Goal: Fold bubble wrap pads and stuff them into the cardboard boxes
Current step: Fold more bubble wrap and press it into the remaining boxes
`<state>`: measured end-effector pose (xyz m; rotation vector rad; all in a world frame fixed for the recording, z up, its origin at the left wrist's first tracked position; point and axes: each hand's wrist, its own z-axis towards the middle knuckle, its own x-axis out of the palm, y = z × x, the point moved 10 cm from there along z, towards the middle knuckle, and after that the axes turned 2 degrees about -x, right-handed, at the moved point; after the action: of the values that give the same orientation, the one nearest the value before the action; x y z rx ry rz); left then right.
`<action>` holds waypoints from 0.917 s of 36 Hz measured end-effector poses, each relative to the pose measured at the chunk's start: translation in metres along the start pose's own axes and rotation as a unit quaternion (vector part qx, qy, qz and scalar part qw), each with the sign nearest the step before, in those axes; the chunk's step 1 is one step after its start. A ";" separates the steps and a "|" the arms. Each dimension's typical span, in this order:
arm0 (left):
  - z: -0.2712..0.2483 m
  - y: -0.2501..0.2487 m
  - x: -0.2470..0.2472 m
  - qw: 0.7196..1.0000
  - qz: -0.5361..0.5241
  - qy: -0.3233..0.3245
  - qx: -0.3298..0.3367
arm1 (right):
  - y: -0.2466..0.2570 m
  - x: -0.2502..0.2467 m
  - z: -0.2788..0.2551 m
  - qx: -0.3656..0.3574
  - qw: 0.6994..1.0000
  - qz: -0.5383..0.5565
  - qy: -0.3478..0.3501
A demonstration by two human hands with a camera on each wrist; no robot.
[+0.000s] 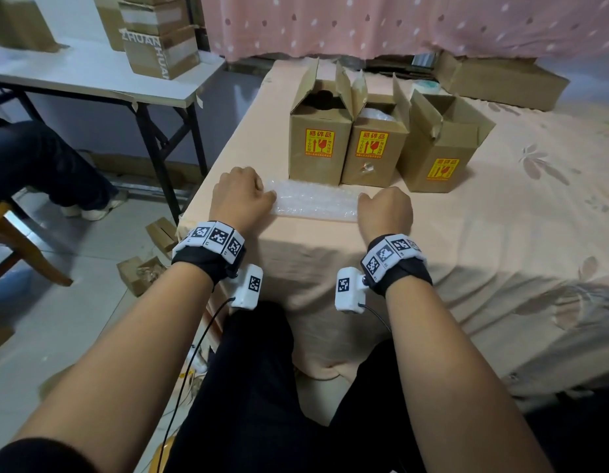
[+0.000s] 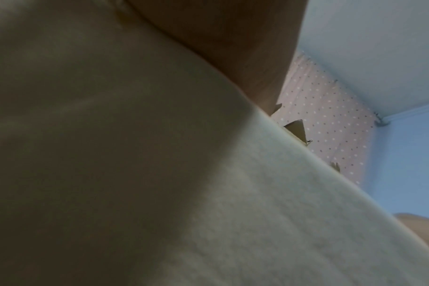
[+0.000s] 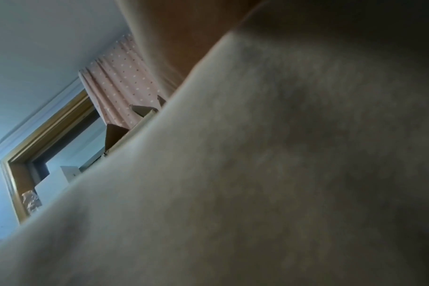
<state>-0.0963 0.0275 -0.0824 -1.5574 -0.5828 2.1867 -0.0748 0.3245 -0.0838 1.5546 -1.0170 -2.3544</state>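
A clear bubble wrap pad (image 1: 316, 201) lies as a long folded strip on the peach bed sheet (image 1: 483, 216), just in front of three open cardboard boxes. My left hand (image 1: 258, 194) grips its left end with curled fingers. My right hand (image 1: 369, 201) grips its right end the same way, and the fingertips of both are hidden under the knuckles. The left box (image 1: 318, 155) looks dark inside. Bubble wrap shows in the middle box (image 1: 374, 155). The right box (image 1: 439, 158) stands turned at an angle. Both wrist views show mostly sheet (image 2: 257, 212) (image 3: 257, 174).
A white folding table (image 1: 91, 73) with stacked taped boxes (image 1: 159, 46) stands at the left. Another person's leg (image 1: 47, 165) is at the far left. A flat carton (image 1: 500, 80) lies at the back right below a pink curtain (image 1: 398, 22). Cardboard scraps (image 1: 142, 271) lie on the floor.
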 end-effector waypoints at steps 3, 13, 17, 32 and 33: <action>-0.002 -0.007 0.003 0.999 0.011 0.010 0.029 | 0.005 0.000 -0.002 -0.017 1.000 -0.018 -0.003; -0.011 -0.027 0.025 0.983 0.104 0.083 0.124 | 0.019 -0.001 -0.008 -0.091 0.995 -0.042 -0.027; -0.011 -0.028 0.022 0.985 0.115 0.064 0.111 | 0.021 0.006 -0.006 -0.120 0.991 -0.061 0.004; -0.010 -0.033 0.033 0.959 0.239 0.128 -0.081 | 0.023 0.008 -0.011 -0.120 0.988 -0.083 0.052; -0.009 -0.035 0.035 0.956 0.249 0.132 -0.075 | 0.023 0.008 -0.011 -0.121 0.988 -0.084 0.050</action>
<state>-0.0959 0.0762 -0.0939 -2.2347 -0.2967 2.2495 -0.0745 0.2982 -0.0785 1.7007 -0.5727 -2.3708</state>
